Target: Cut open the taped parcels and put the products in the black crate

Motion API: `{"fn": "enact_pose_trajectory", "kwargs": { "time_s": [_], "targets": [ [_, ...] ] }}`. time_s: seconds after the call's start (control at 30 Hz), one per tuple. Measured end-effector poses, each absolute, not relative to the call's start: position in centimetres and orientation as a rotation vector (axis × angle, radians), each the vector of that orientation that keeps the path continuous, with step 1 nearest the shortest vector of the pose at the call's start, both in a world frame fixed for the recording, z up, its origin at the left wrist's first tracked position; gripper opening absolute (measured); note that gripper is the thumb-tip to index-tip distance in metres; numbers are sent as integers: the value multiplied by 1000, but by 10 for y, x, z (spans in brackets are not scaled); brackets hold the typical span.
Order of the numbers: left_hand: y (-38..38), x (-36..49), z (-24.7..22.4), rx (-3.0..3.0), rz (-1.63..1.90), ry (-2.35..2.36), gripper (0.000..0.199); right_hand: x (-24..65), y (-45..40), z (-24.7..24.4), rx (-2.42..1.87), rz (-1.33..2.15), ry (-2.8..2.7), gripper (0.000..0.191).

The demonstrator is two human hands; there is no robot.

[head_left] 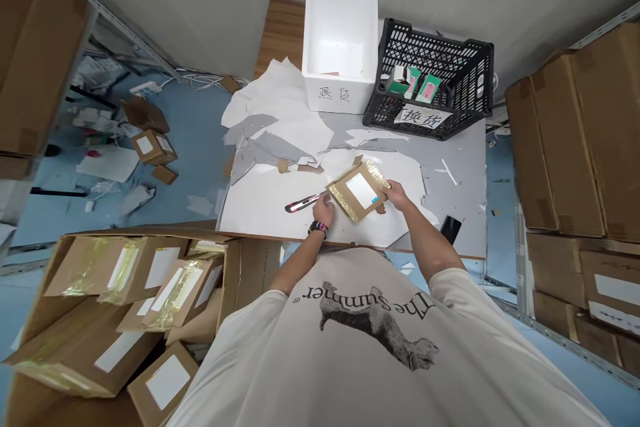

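Paper-strewn table (465,173), I see the left hand (323,209) and right hand (397,195) grasping a cardboard mailer (358,190), utility knife (302,203) just beside it

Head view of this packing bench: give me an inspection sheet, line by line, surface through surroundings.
Surface: grey board partly covered by torn white sheets.
Job's things: cardboard mailer with gold tape and a white label; utility knife beside the left hand.
Clutter: torn paper scraps; black phone.
Grippers: left hand and right hand both hold the mailer's edges.
Cables: white cable beyond the bench.
Surroundings: white foam box, black plastic crate, stacked cartons, blue floor.
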State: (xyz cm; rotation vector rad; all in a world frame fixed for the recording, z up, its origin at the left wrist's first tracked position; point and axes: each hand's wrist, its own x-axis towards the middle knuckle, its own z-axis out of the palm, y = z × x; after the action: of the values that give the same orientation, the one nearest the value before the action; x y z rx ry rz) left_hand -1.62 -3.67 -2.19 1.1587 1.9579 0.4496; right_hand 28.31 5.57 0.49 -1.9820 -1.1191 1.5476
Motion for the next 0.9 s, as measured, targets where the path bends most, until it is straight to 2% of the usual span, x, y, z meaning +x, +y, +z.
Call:
{"fn": "enact_pose_trajectory", "kwargs": {
  "time_s": [0.17,0.37,0.53,0.67,0.77,0.9],
  "targets": [
    [-20,-34,-19,1343,362,1997,67,316,65,-1,-1951,1601,-1136,49],
    [44,-43,-22,1855,127,1670,82,359,76,-4,-1991,1704,-1015,42],
    [68,-35,-35,1978,-101,1504,66,377,81,-3,-2005,1666,-933,36],
    [58,-26,-36,1985,-82,1543,60,384,85,-3,-2022,1601,-962,35],
    [45,-15,-30,1954,-21,1588,71,388,86,-1,-2025,1563,-967,37],
    [34,-2,-28,1937,-97,1536,97,394,84,1,-2006,1544,-962,42]
  ]
}}
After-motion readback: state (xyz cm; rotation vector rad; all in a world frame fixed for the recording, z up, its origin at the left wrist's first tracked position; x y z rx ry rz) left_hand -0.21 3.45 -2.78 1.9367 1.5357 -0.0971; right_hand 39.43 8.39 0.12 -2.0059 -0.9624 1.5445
